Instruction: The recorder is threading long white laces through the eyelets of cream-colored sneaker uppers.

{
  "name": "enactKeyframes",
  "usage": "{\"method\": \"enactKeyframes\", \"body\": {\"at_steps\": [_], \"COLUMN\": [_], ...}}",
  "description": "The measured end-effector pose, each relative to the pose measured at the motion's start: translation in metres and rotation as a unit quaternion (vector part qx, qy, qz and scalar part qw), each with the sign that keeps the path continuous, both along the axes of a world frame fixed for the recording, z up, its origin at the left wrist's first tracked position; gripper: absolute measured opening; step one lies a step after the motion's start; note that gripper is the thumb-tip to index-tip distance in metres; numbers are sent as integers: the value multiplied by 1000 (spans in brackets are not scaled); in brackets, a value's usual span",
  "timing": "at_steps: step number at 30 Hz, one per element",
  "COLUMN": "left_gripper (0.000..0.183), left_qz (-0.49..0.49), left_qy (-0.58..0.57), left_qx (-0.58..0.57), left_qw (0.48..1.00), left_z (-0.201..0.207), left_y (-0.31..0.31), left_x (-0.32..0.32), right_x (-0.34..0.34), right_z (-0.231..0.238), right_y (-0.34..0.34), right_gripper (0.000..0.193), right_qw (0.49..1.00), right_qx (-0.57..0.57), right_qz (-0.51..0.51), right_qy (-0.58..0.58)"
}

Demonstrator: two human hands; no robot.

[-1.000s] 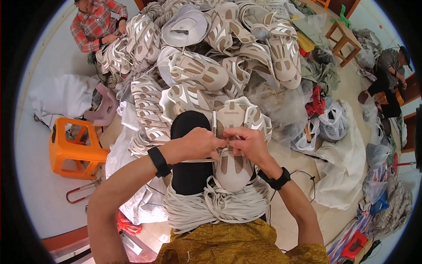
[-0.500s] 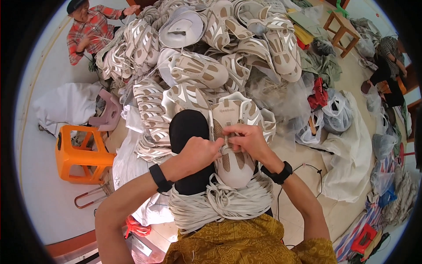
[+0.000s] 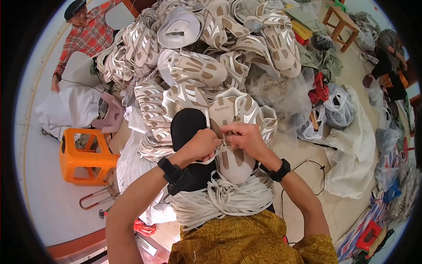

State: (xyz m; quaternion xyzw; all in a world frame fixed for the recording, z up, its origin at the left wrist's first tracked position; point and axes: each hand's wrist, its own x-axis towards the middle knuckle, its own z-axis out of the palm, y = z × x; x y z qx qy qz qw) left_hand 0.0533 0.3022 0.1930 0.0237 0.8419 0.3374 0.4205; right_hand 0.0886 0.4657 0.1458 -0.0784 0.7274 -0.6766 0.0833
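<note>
A beige and white shoe upper (image 3: 237,167) lies in front of me, toe toward my body. My left hand (image 3: 203,144) is closed on a thin white shoelace, part of which loops below its fingers while another length stands up beside the tongue. On the lacing area of the upper, my right hand (image 3: 245,137) pinches with thumb and index finger; whether lace is between them is hidden. Under my left hand is a long black rounded pad (image 3: 188,127), beside the upper. Across my lap hangs a thick bundle of off-white shoelaces (image 3: 220,204).
Beyond my hands rises a big heap of similar shoe uppers (image 3: 198,68). An orange plastic stool (image 3: 88,174) stands at left, near a pink plastic seat (image 3: 110,110). Plastic bags (image 3: 338,110) and a white sheet (image 3: 351,163) lie at right. Two people are farther back.
My left hand has shifted slightly away from me, and a white lace loop now shows beneath it. My right hand stays near the lacing. The person at left has lowered one arm.
</note>
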Motion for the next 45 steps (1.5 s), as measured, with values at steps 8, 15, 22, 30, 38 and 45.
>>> {"method": "enactKeyframes", "body": {"at_steps": [8,15,22,30,38,45], "left_gripper": [28,28,21,16,11,13], "left_qz": [125,41,31,198,111,71], "left_qy": [-233,-100,-32,183,80,71], "left_qx": [74,57,26,198,192,124], "left_qw": [962,993,999,943,972,987], "left_z": [5,-1,5,28,3,5], "left_y": [-13,-6,0,5,13,34], "left_x": [-9,0,7,13,17,11], "right_x": [4,3,8,30,48,41], "right_z": [-3,-9,-12,-15,-1,-16], "right_y": [6,3,3,2,36,48], "right_gripper": [24,25,25,21,28,21], "right_qw": [999,996,997,978,991,974], "right_qx": [-35,3,-13,72,100,-99], "right_qz": [3,-3,-18,11,-73,-92], "right_qy": [14,86,71,194,54,-181]}}
